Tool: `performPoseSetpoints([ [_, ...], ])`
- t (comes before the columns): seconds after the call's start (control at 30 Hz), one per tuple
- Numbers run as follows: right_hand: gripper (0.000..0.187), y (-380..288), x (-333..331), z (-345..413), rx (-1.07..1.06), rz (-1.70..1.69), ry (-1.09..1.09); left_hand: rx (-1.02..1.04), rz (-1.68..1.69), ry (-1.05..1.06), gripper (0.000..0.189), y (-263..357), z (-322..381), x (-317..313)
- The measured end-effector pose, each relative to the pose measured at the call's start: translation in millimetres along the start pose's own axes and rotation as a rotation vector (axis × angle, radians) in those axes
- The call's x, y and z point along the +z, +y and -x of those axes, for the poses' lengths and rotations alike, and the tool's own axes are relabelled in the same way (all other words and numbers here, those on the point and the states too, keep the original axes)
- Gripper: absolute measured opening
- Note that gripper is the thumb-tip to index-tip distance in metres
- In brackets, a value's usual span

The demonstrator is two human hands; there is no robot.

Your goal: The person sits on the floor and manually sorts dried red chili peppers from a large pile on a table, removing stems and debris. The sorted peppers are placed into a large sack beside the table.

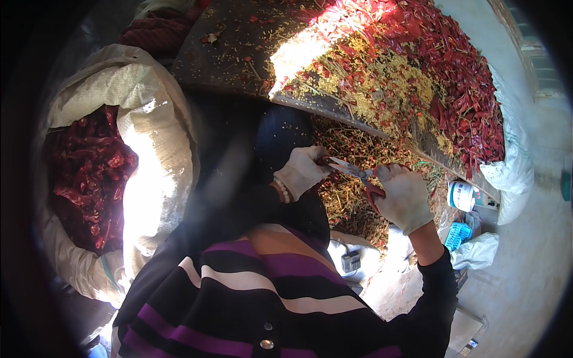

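My left hand [304, 172], in a pale glove with a bead bracelet at the wrist, pinches a small dark red piece, likely a dried chili pepper [323, 160]. Scissors [353, 170] with red handles are in my gloved right hand [403, 194], their blades slightly apart and pointing at that piece. Beneath both hands lies a heap of chili stems and scraps [353, 201]. Cut red dried chilies [465, 94] are piled on the table, with yellow seeds [371, 94] scattered before them.
An open woven sack [165, 179] of dried red chilies [89, 179] stands at the left. The dark table's edge [331, 112] runs above my hands. At the right are a white tub [461, 196], a blue plastic basket [457, 236] and a white bag [476, 253]. Another person's sleeve [152, 33] shows at upper left.
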State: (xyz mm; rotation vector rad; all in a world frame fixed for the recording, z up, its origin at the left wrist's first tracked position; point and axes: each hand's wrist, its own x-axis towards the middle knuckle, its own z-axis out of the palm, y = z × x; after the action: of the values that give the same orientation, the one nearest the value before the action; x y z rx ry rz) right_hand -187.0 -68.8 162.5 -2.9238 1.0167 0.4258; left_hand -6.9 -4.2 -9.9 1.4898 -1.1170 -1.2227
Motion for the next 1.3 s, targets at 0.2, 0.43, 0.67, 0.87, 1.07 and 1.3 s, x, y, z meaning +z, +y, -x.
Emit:
performPoseSetpoints([
  [0.2,0.027,-5.9,-3.5,-6.1,-0.007,0.051,-0.043,0.065,-0.043,0.063,0.02,-7.2,-4.3,6.1],
  [0.43,0.026,-20.8,2.7,-8.1,0.02,0.049,-0.033,-0.024,-0.102,0.102,0.023,-5.8,-8.7,6.0],
  [0.67,0.033,-34.9,23.3,11.9,-0.011,-0.138,0.12,-0.073,0.335,0.06,0.016,-10.3,-10.3,2.1],
  [0.87,0.032,-40.2,43.6,25.3,-0.068,-0.298,0.248,-0.125,0.393,-0.032,0.029,-25.3,-12.8,0.6],
  [1.07,0.032,-36.8,49.0,27.5,-0.084,-0.219,0.32,-0.114,0.506,-0.032,0.027,-26.8,-14.1,0.3],
  [1.3,0.032,-35.0,66.4,27.4,0.191,-0.358,0.191,-0.255,0.572,-0.214,0.018,6.8,-10.5,-25.2],
])
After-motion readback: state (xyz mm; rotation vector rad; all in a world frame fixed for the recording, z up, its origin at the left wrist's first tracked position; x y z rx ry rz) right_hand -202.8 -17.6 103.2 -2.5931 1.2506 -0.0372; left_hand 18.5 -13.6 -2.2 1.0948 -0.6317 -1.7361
